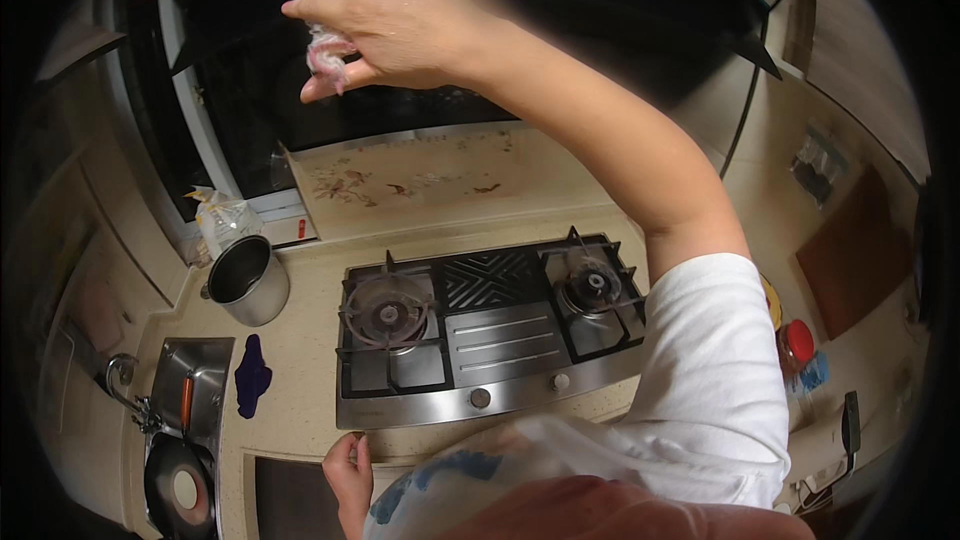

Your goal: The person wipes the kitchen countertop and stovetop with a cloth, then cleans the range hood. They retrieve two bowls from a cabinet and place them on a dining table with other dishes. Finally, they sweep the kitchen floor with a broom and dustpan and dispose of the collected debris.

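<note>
My right hand [397, 22] is raised high at the top of the view, its fingers spread over a crumpled pink and white cloth [328, 52] that lies against the dark glossy surface of a range hood [600, 37]. Down at the counter's front edge, my left hand [351, 465] is loosely curled, and whether anything is inside it cannot be seen. Between the two hands sits a two-burner gas cooktop [502, 337] in steel and black, with nothing on its burners.
A metal pot [259, 292] stands left of the cooktop near a plastic bag [225, 219]. A purple cloth [252, 376] lies beside the sink [196, 349], which holds a frying pan [161, 480]. A red-lidded jar [796, 345] is at the right.
</note>
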### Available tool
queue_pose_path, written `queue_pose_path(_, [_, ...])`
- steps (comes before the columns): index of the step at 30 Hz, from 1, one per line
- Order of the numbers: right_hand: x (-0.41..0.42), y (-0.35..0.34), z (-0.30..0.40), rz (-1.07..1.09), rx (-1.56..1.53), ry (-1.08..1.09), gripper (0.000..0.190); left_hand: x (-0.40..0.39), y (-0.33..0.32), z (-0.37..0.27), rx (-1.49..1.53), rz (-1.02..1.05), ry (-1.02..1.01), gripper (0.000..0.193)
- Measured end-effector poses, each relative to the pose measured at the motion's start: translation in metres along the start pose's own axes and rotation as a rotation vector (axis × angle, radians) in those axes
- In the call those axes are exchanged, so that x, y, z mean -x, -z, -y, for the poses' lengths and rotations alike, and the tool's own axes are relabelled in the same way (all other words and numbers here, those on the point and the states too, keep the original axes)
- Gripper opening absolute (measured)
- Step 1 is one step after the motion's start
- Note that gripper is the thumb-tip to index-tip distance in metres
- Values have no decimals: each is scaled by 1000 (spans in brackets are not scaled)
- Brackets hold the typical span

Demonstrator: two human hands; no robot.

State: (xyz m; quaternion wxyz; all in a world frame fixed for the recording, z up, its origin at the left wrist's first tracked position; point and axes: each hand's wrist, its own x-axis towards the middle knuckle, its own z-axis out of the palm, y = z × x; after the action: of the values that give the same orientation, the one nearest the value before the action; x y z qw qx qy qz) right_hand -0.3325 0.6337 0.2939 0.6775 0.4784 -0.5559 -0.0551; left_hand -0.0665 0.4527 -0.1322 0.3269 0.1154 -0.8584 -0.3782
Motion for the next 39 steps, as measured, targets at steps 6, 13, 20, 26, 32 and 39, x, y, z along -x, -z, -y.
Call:
queue_pose_path(6, [75,62,-65,-195,125,65,40,-7,-24,-13,24,87,-47,10])
queue_pose_path(13, [177,117,-139,-117,452,-123,30,-1,-44,-43,-1,136,-79,10])
queue_pose_path(20, [282,172,-216,-53,569,-258,51,22,-48,-70,-62,92,-2,10])
queue_pose_path(26, [369,185,-278,-155,630,-461,56,45,-50,-87,-122,12,21,10])
queue_pose_path(32, [463,149,-257,-372,514,-984,53,56,-54,-106,-178,-7,14,9])
queue_pose_path(39, [441,76,-225,-550,-658,-1433,52,42,-44,-104,-204,-41,24,10])
